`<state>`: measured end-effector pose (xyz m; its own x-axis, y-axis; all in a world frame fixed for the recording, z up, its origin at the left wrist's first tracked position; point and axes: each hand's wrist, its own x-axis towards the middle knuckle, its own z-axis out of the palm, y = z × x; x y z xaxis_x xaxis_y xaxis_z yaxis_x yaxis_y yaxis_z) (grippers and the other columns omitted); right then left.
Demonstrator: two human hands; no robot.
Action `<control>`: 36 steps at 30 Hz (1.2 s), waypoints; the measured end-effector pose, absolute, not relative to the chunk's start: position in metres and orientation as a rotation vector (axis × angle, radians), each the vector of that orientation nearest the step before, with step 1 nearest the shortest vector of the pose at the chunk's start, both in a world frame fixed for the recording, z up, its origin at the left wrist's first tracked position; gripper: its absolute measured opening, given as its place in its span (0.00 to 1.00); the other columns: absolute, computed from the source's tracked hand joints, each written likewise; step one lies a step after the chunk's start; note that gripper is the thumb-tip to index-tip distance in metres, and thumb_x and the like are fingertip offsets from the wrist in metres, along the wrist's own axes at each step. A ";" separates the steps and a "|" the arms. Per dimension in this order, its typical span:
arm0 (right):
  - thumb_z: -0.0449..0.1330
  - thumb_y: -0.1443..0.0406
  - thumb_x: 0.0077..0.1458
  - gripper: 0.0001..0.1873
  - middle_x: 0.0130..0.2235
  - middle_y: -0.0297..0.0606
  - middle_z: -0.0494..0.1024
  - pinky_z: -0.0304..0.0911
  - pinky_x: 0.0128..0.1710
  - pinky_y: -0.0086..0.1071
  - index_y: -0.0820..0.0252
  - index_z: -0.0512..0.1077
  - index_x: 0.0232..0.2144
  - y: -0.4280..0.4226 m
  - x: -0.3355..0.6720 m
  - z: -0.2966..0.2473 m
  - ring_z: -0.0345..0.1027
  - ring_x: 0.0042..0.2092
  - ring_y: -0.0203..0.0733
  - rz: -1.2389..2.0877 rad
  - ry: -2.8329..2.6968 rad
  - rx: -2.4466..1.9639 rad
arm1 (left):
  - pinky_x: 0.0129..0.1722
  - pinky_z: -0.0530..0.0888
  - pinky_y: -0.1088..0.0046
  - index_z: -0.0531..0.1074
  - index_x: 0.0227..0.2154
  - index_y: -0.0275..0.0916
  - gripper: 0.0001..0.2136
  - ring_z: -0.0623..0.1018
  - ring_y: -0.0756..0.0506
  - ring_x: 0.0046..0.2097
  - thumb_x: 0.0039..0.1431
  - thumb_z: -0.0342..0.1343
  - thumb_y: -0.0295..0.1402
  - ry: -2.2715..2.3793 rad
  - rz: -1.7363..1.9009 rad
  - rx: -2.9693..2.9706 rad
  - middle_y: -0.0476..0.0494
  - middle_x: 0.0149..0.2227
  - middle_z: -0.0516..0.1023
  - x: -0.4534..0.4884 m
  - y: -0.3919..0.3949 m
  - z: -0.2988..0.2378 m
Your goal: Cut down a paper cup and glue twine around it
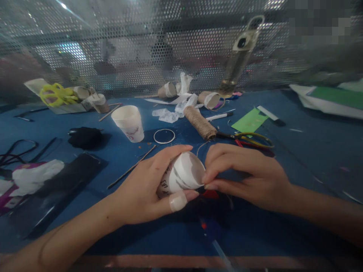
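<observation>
Paper cup (179, 169), long axis tilted, mouth rightward

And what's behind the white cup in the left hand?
Behind the cup in the left hand, a roll of string and a white ring lie on the blue table. The table hidden by the cup and hand can't be seen.

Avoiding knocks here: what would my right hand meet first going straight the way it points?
Probably the white cup in your left hand; your right hand seems at its rim, contact unclear.
</observation>
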<state>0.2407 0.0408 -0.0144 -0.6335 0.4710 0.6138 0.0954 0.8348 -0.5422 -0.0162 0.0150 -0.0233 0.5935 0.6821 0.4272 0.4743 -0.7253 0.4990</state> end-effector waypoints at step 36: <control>0.67 0.68 0.63 0.05 0.36 0.33 0.80 0.72 0.42 0.24 0.57 0.74 0.38 0.035 0.241 -0.015 0.77 0.39 0.32 0.269 -2.199 -0.492 | 0.54 0.75 0.70 0.59 0.67 0.46 0.31 0.81 0.43 0.50 0.66 0.63 0.46 1.097 0.900 2.429 0.45 0.57 0.79 -0.018 0.016 -0.023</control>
